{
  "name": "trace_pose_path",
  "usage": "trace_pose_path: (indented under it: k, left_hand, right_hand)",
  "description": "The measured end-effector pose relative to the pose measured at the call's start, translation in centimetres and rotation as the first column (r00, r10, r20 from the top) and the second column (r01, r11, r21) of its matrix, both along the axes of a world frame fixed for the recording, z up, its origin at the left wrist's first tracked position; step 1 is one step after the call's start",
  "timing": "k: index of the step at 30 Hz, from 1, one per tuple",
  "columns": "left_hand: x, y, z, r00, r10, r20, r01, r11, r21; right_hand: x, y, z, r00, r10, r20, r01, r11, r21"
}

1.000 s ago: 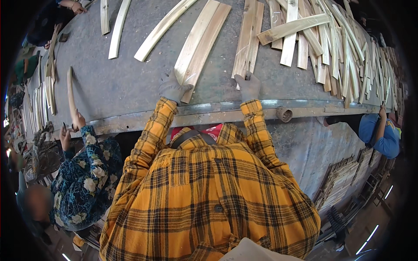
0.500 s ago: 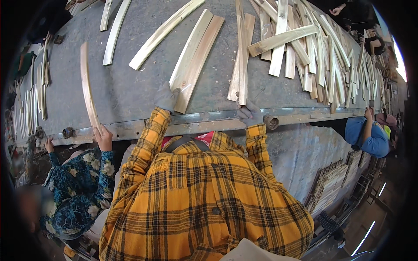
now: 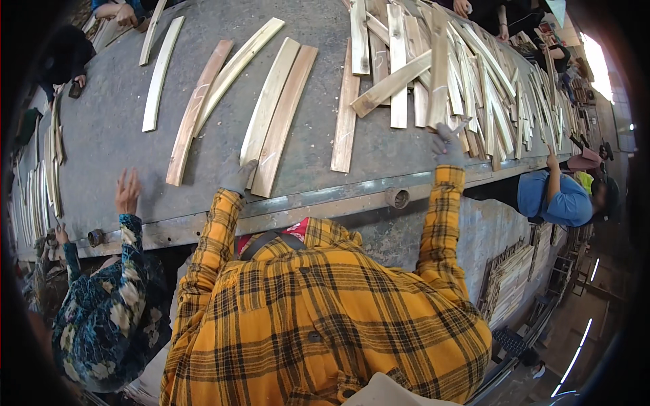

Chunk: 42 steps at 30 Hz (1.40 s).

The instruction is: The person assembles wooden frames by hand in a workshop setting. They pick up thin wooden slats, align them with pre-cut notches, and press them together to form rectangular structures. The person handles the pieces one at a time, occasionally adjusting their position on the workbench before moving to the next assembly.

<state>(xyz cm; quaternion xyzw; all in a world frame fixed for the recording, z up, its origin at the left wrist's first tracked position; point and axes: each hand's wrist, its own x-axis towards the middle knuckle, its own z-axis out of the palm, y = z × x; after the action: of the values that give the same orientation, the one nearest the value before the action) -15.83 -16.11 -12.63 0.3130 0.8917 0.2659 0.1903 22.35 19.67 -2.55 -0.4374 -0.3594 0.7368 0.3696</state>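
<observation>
My left hand (image 3: 238,177), in a grey glove, is closed at the near end of a pale wooden slat (image 3: 269,101). A browner slat (image 3: 286,122) with a white mark lies right against that one. Over to the right, my gloved right hand (image 3: 447,145) is closed at the near end of a long brownish slat (image 3: 439,68) beside the pile. A thin tip sticks out by its fingers; I cannot make out what it is. Between my hands lies a marked slat (image 3: 344,122), apart from both.
A heap of slats (image 3: 494,101) spreads over the table's right side. At my left, a co-worker's open hand (image 3: 126,193) is near a reddish slat (image 3: 196,115). A short pipe end (image 3: 398,197) juts from the table edge (image 3: 338,203). Other people stand around the table.
My right hand has moved right, from the middle slats to one by the heap. The co-worker at left has let go of a slat, which lies on the table. The view has shifted.
</observation>
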Motion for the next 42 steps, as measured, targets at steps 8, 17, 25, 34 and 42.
trace_pose_path:
  k: [8,17,25,34,42]
  left_hand:
    - [-0.9,0.1,-1.3,0.989,0.002,0.149,-0.005,1.000,0.017]
    - [-0.6,-0.2,-0.7,0.973,0.058,0.223,-0.070,0.996,0.049]
    - [-0.2,-0.2,-2.6,0.961,0.030,0.273,-0.077,0.984,0.160]
    - [-0.2,0.5,2.9,0.972,-0.068,0.227,0.071,0.997,-0.004]
    - [1.1,0.2,-1.9,0.966,-0.197,-0.169,0.221,0.965,0.139]
  right_hand:
    - [3.3,11.3,-0.9,0.923,-0.151,0.355,0.057,0.963,0.263]
    - [-18.0,7.8,-1.8,0.259,-0.498,0.827,-0.571,0.612,0.547]
    - [-27.8,8.3,-5.3,0.154,-0.209,0.966,-0.626,0.735,0.259]
    - [-17.1,-4.3,-0.9,0.736,0.619,-0.274,-0.670,0.724,-0.163]
    - [-13.2,-18.6,0.6,0.720,0.640,-0.270,-0.672,0.740,-0.037]
